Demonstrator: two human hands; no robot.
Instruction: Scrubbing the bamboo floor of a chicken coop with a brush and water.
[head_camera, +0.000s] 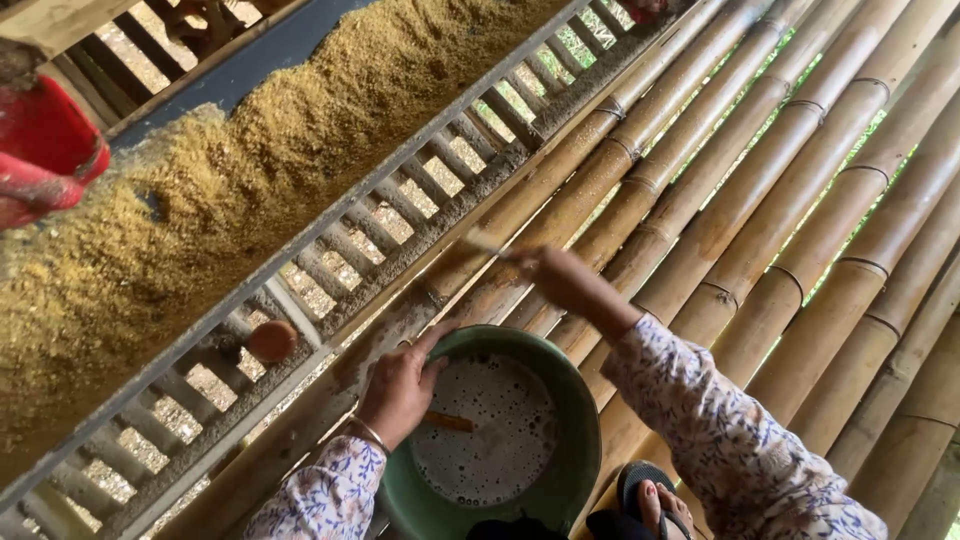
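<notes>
Floral sleeves frame the bottom of the head view, and between them sits a green bucket (570, 440) holding pale, frothy liquid (488, 430) with a brown stick (450, 422) lying in it. A foot in a dark sandal (650, 505) shows just right of the bucket, on the bamboo floor (800, 200).

The left hand (400, 390) rests on the bucket's near-left rim, fingers curled loosely over the edge, thumb raised; a thin bangle circles the wrist. The right hand (555, 275) is stretched out above the bucket, over the bamboo poles, fingers pinched narrow around a thin pale stick (485, 245) that points toward the trough; motion blur hides the exact grip.

Beyond the hands a slatted rail (400, 210) runs diagonally, and behind it a long trough (250, 170) is heaped with yellow-brown grainy feed. A small round brown thing (272, 340) sits among the slats, too blurred to tell what it is. At the far left edge, something red (45, 150) juts in above the feed.
</notes>
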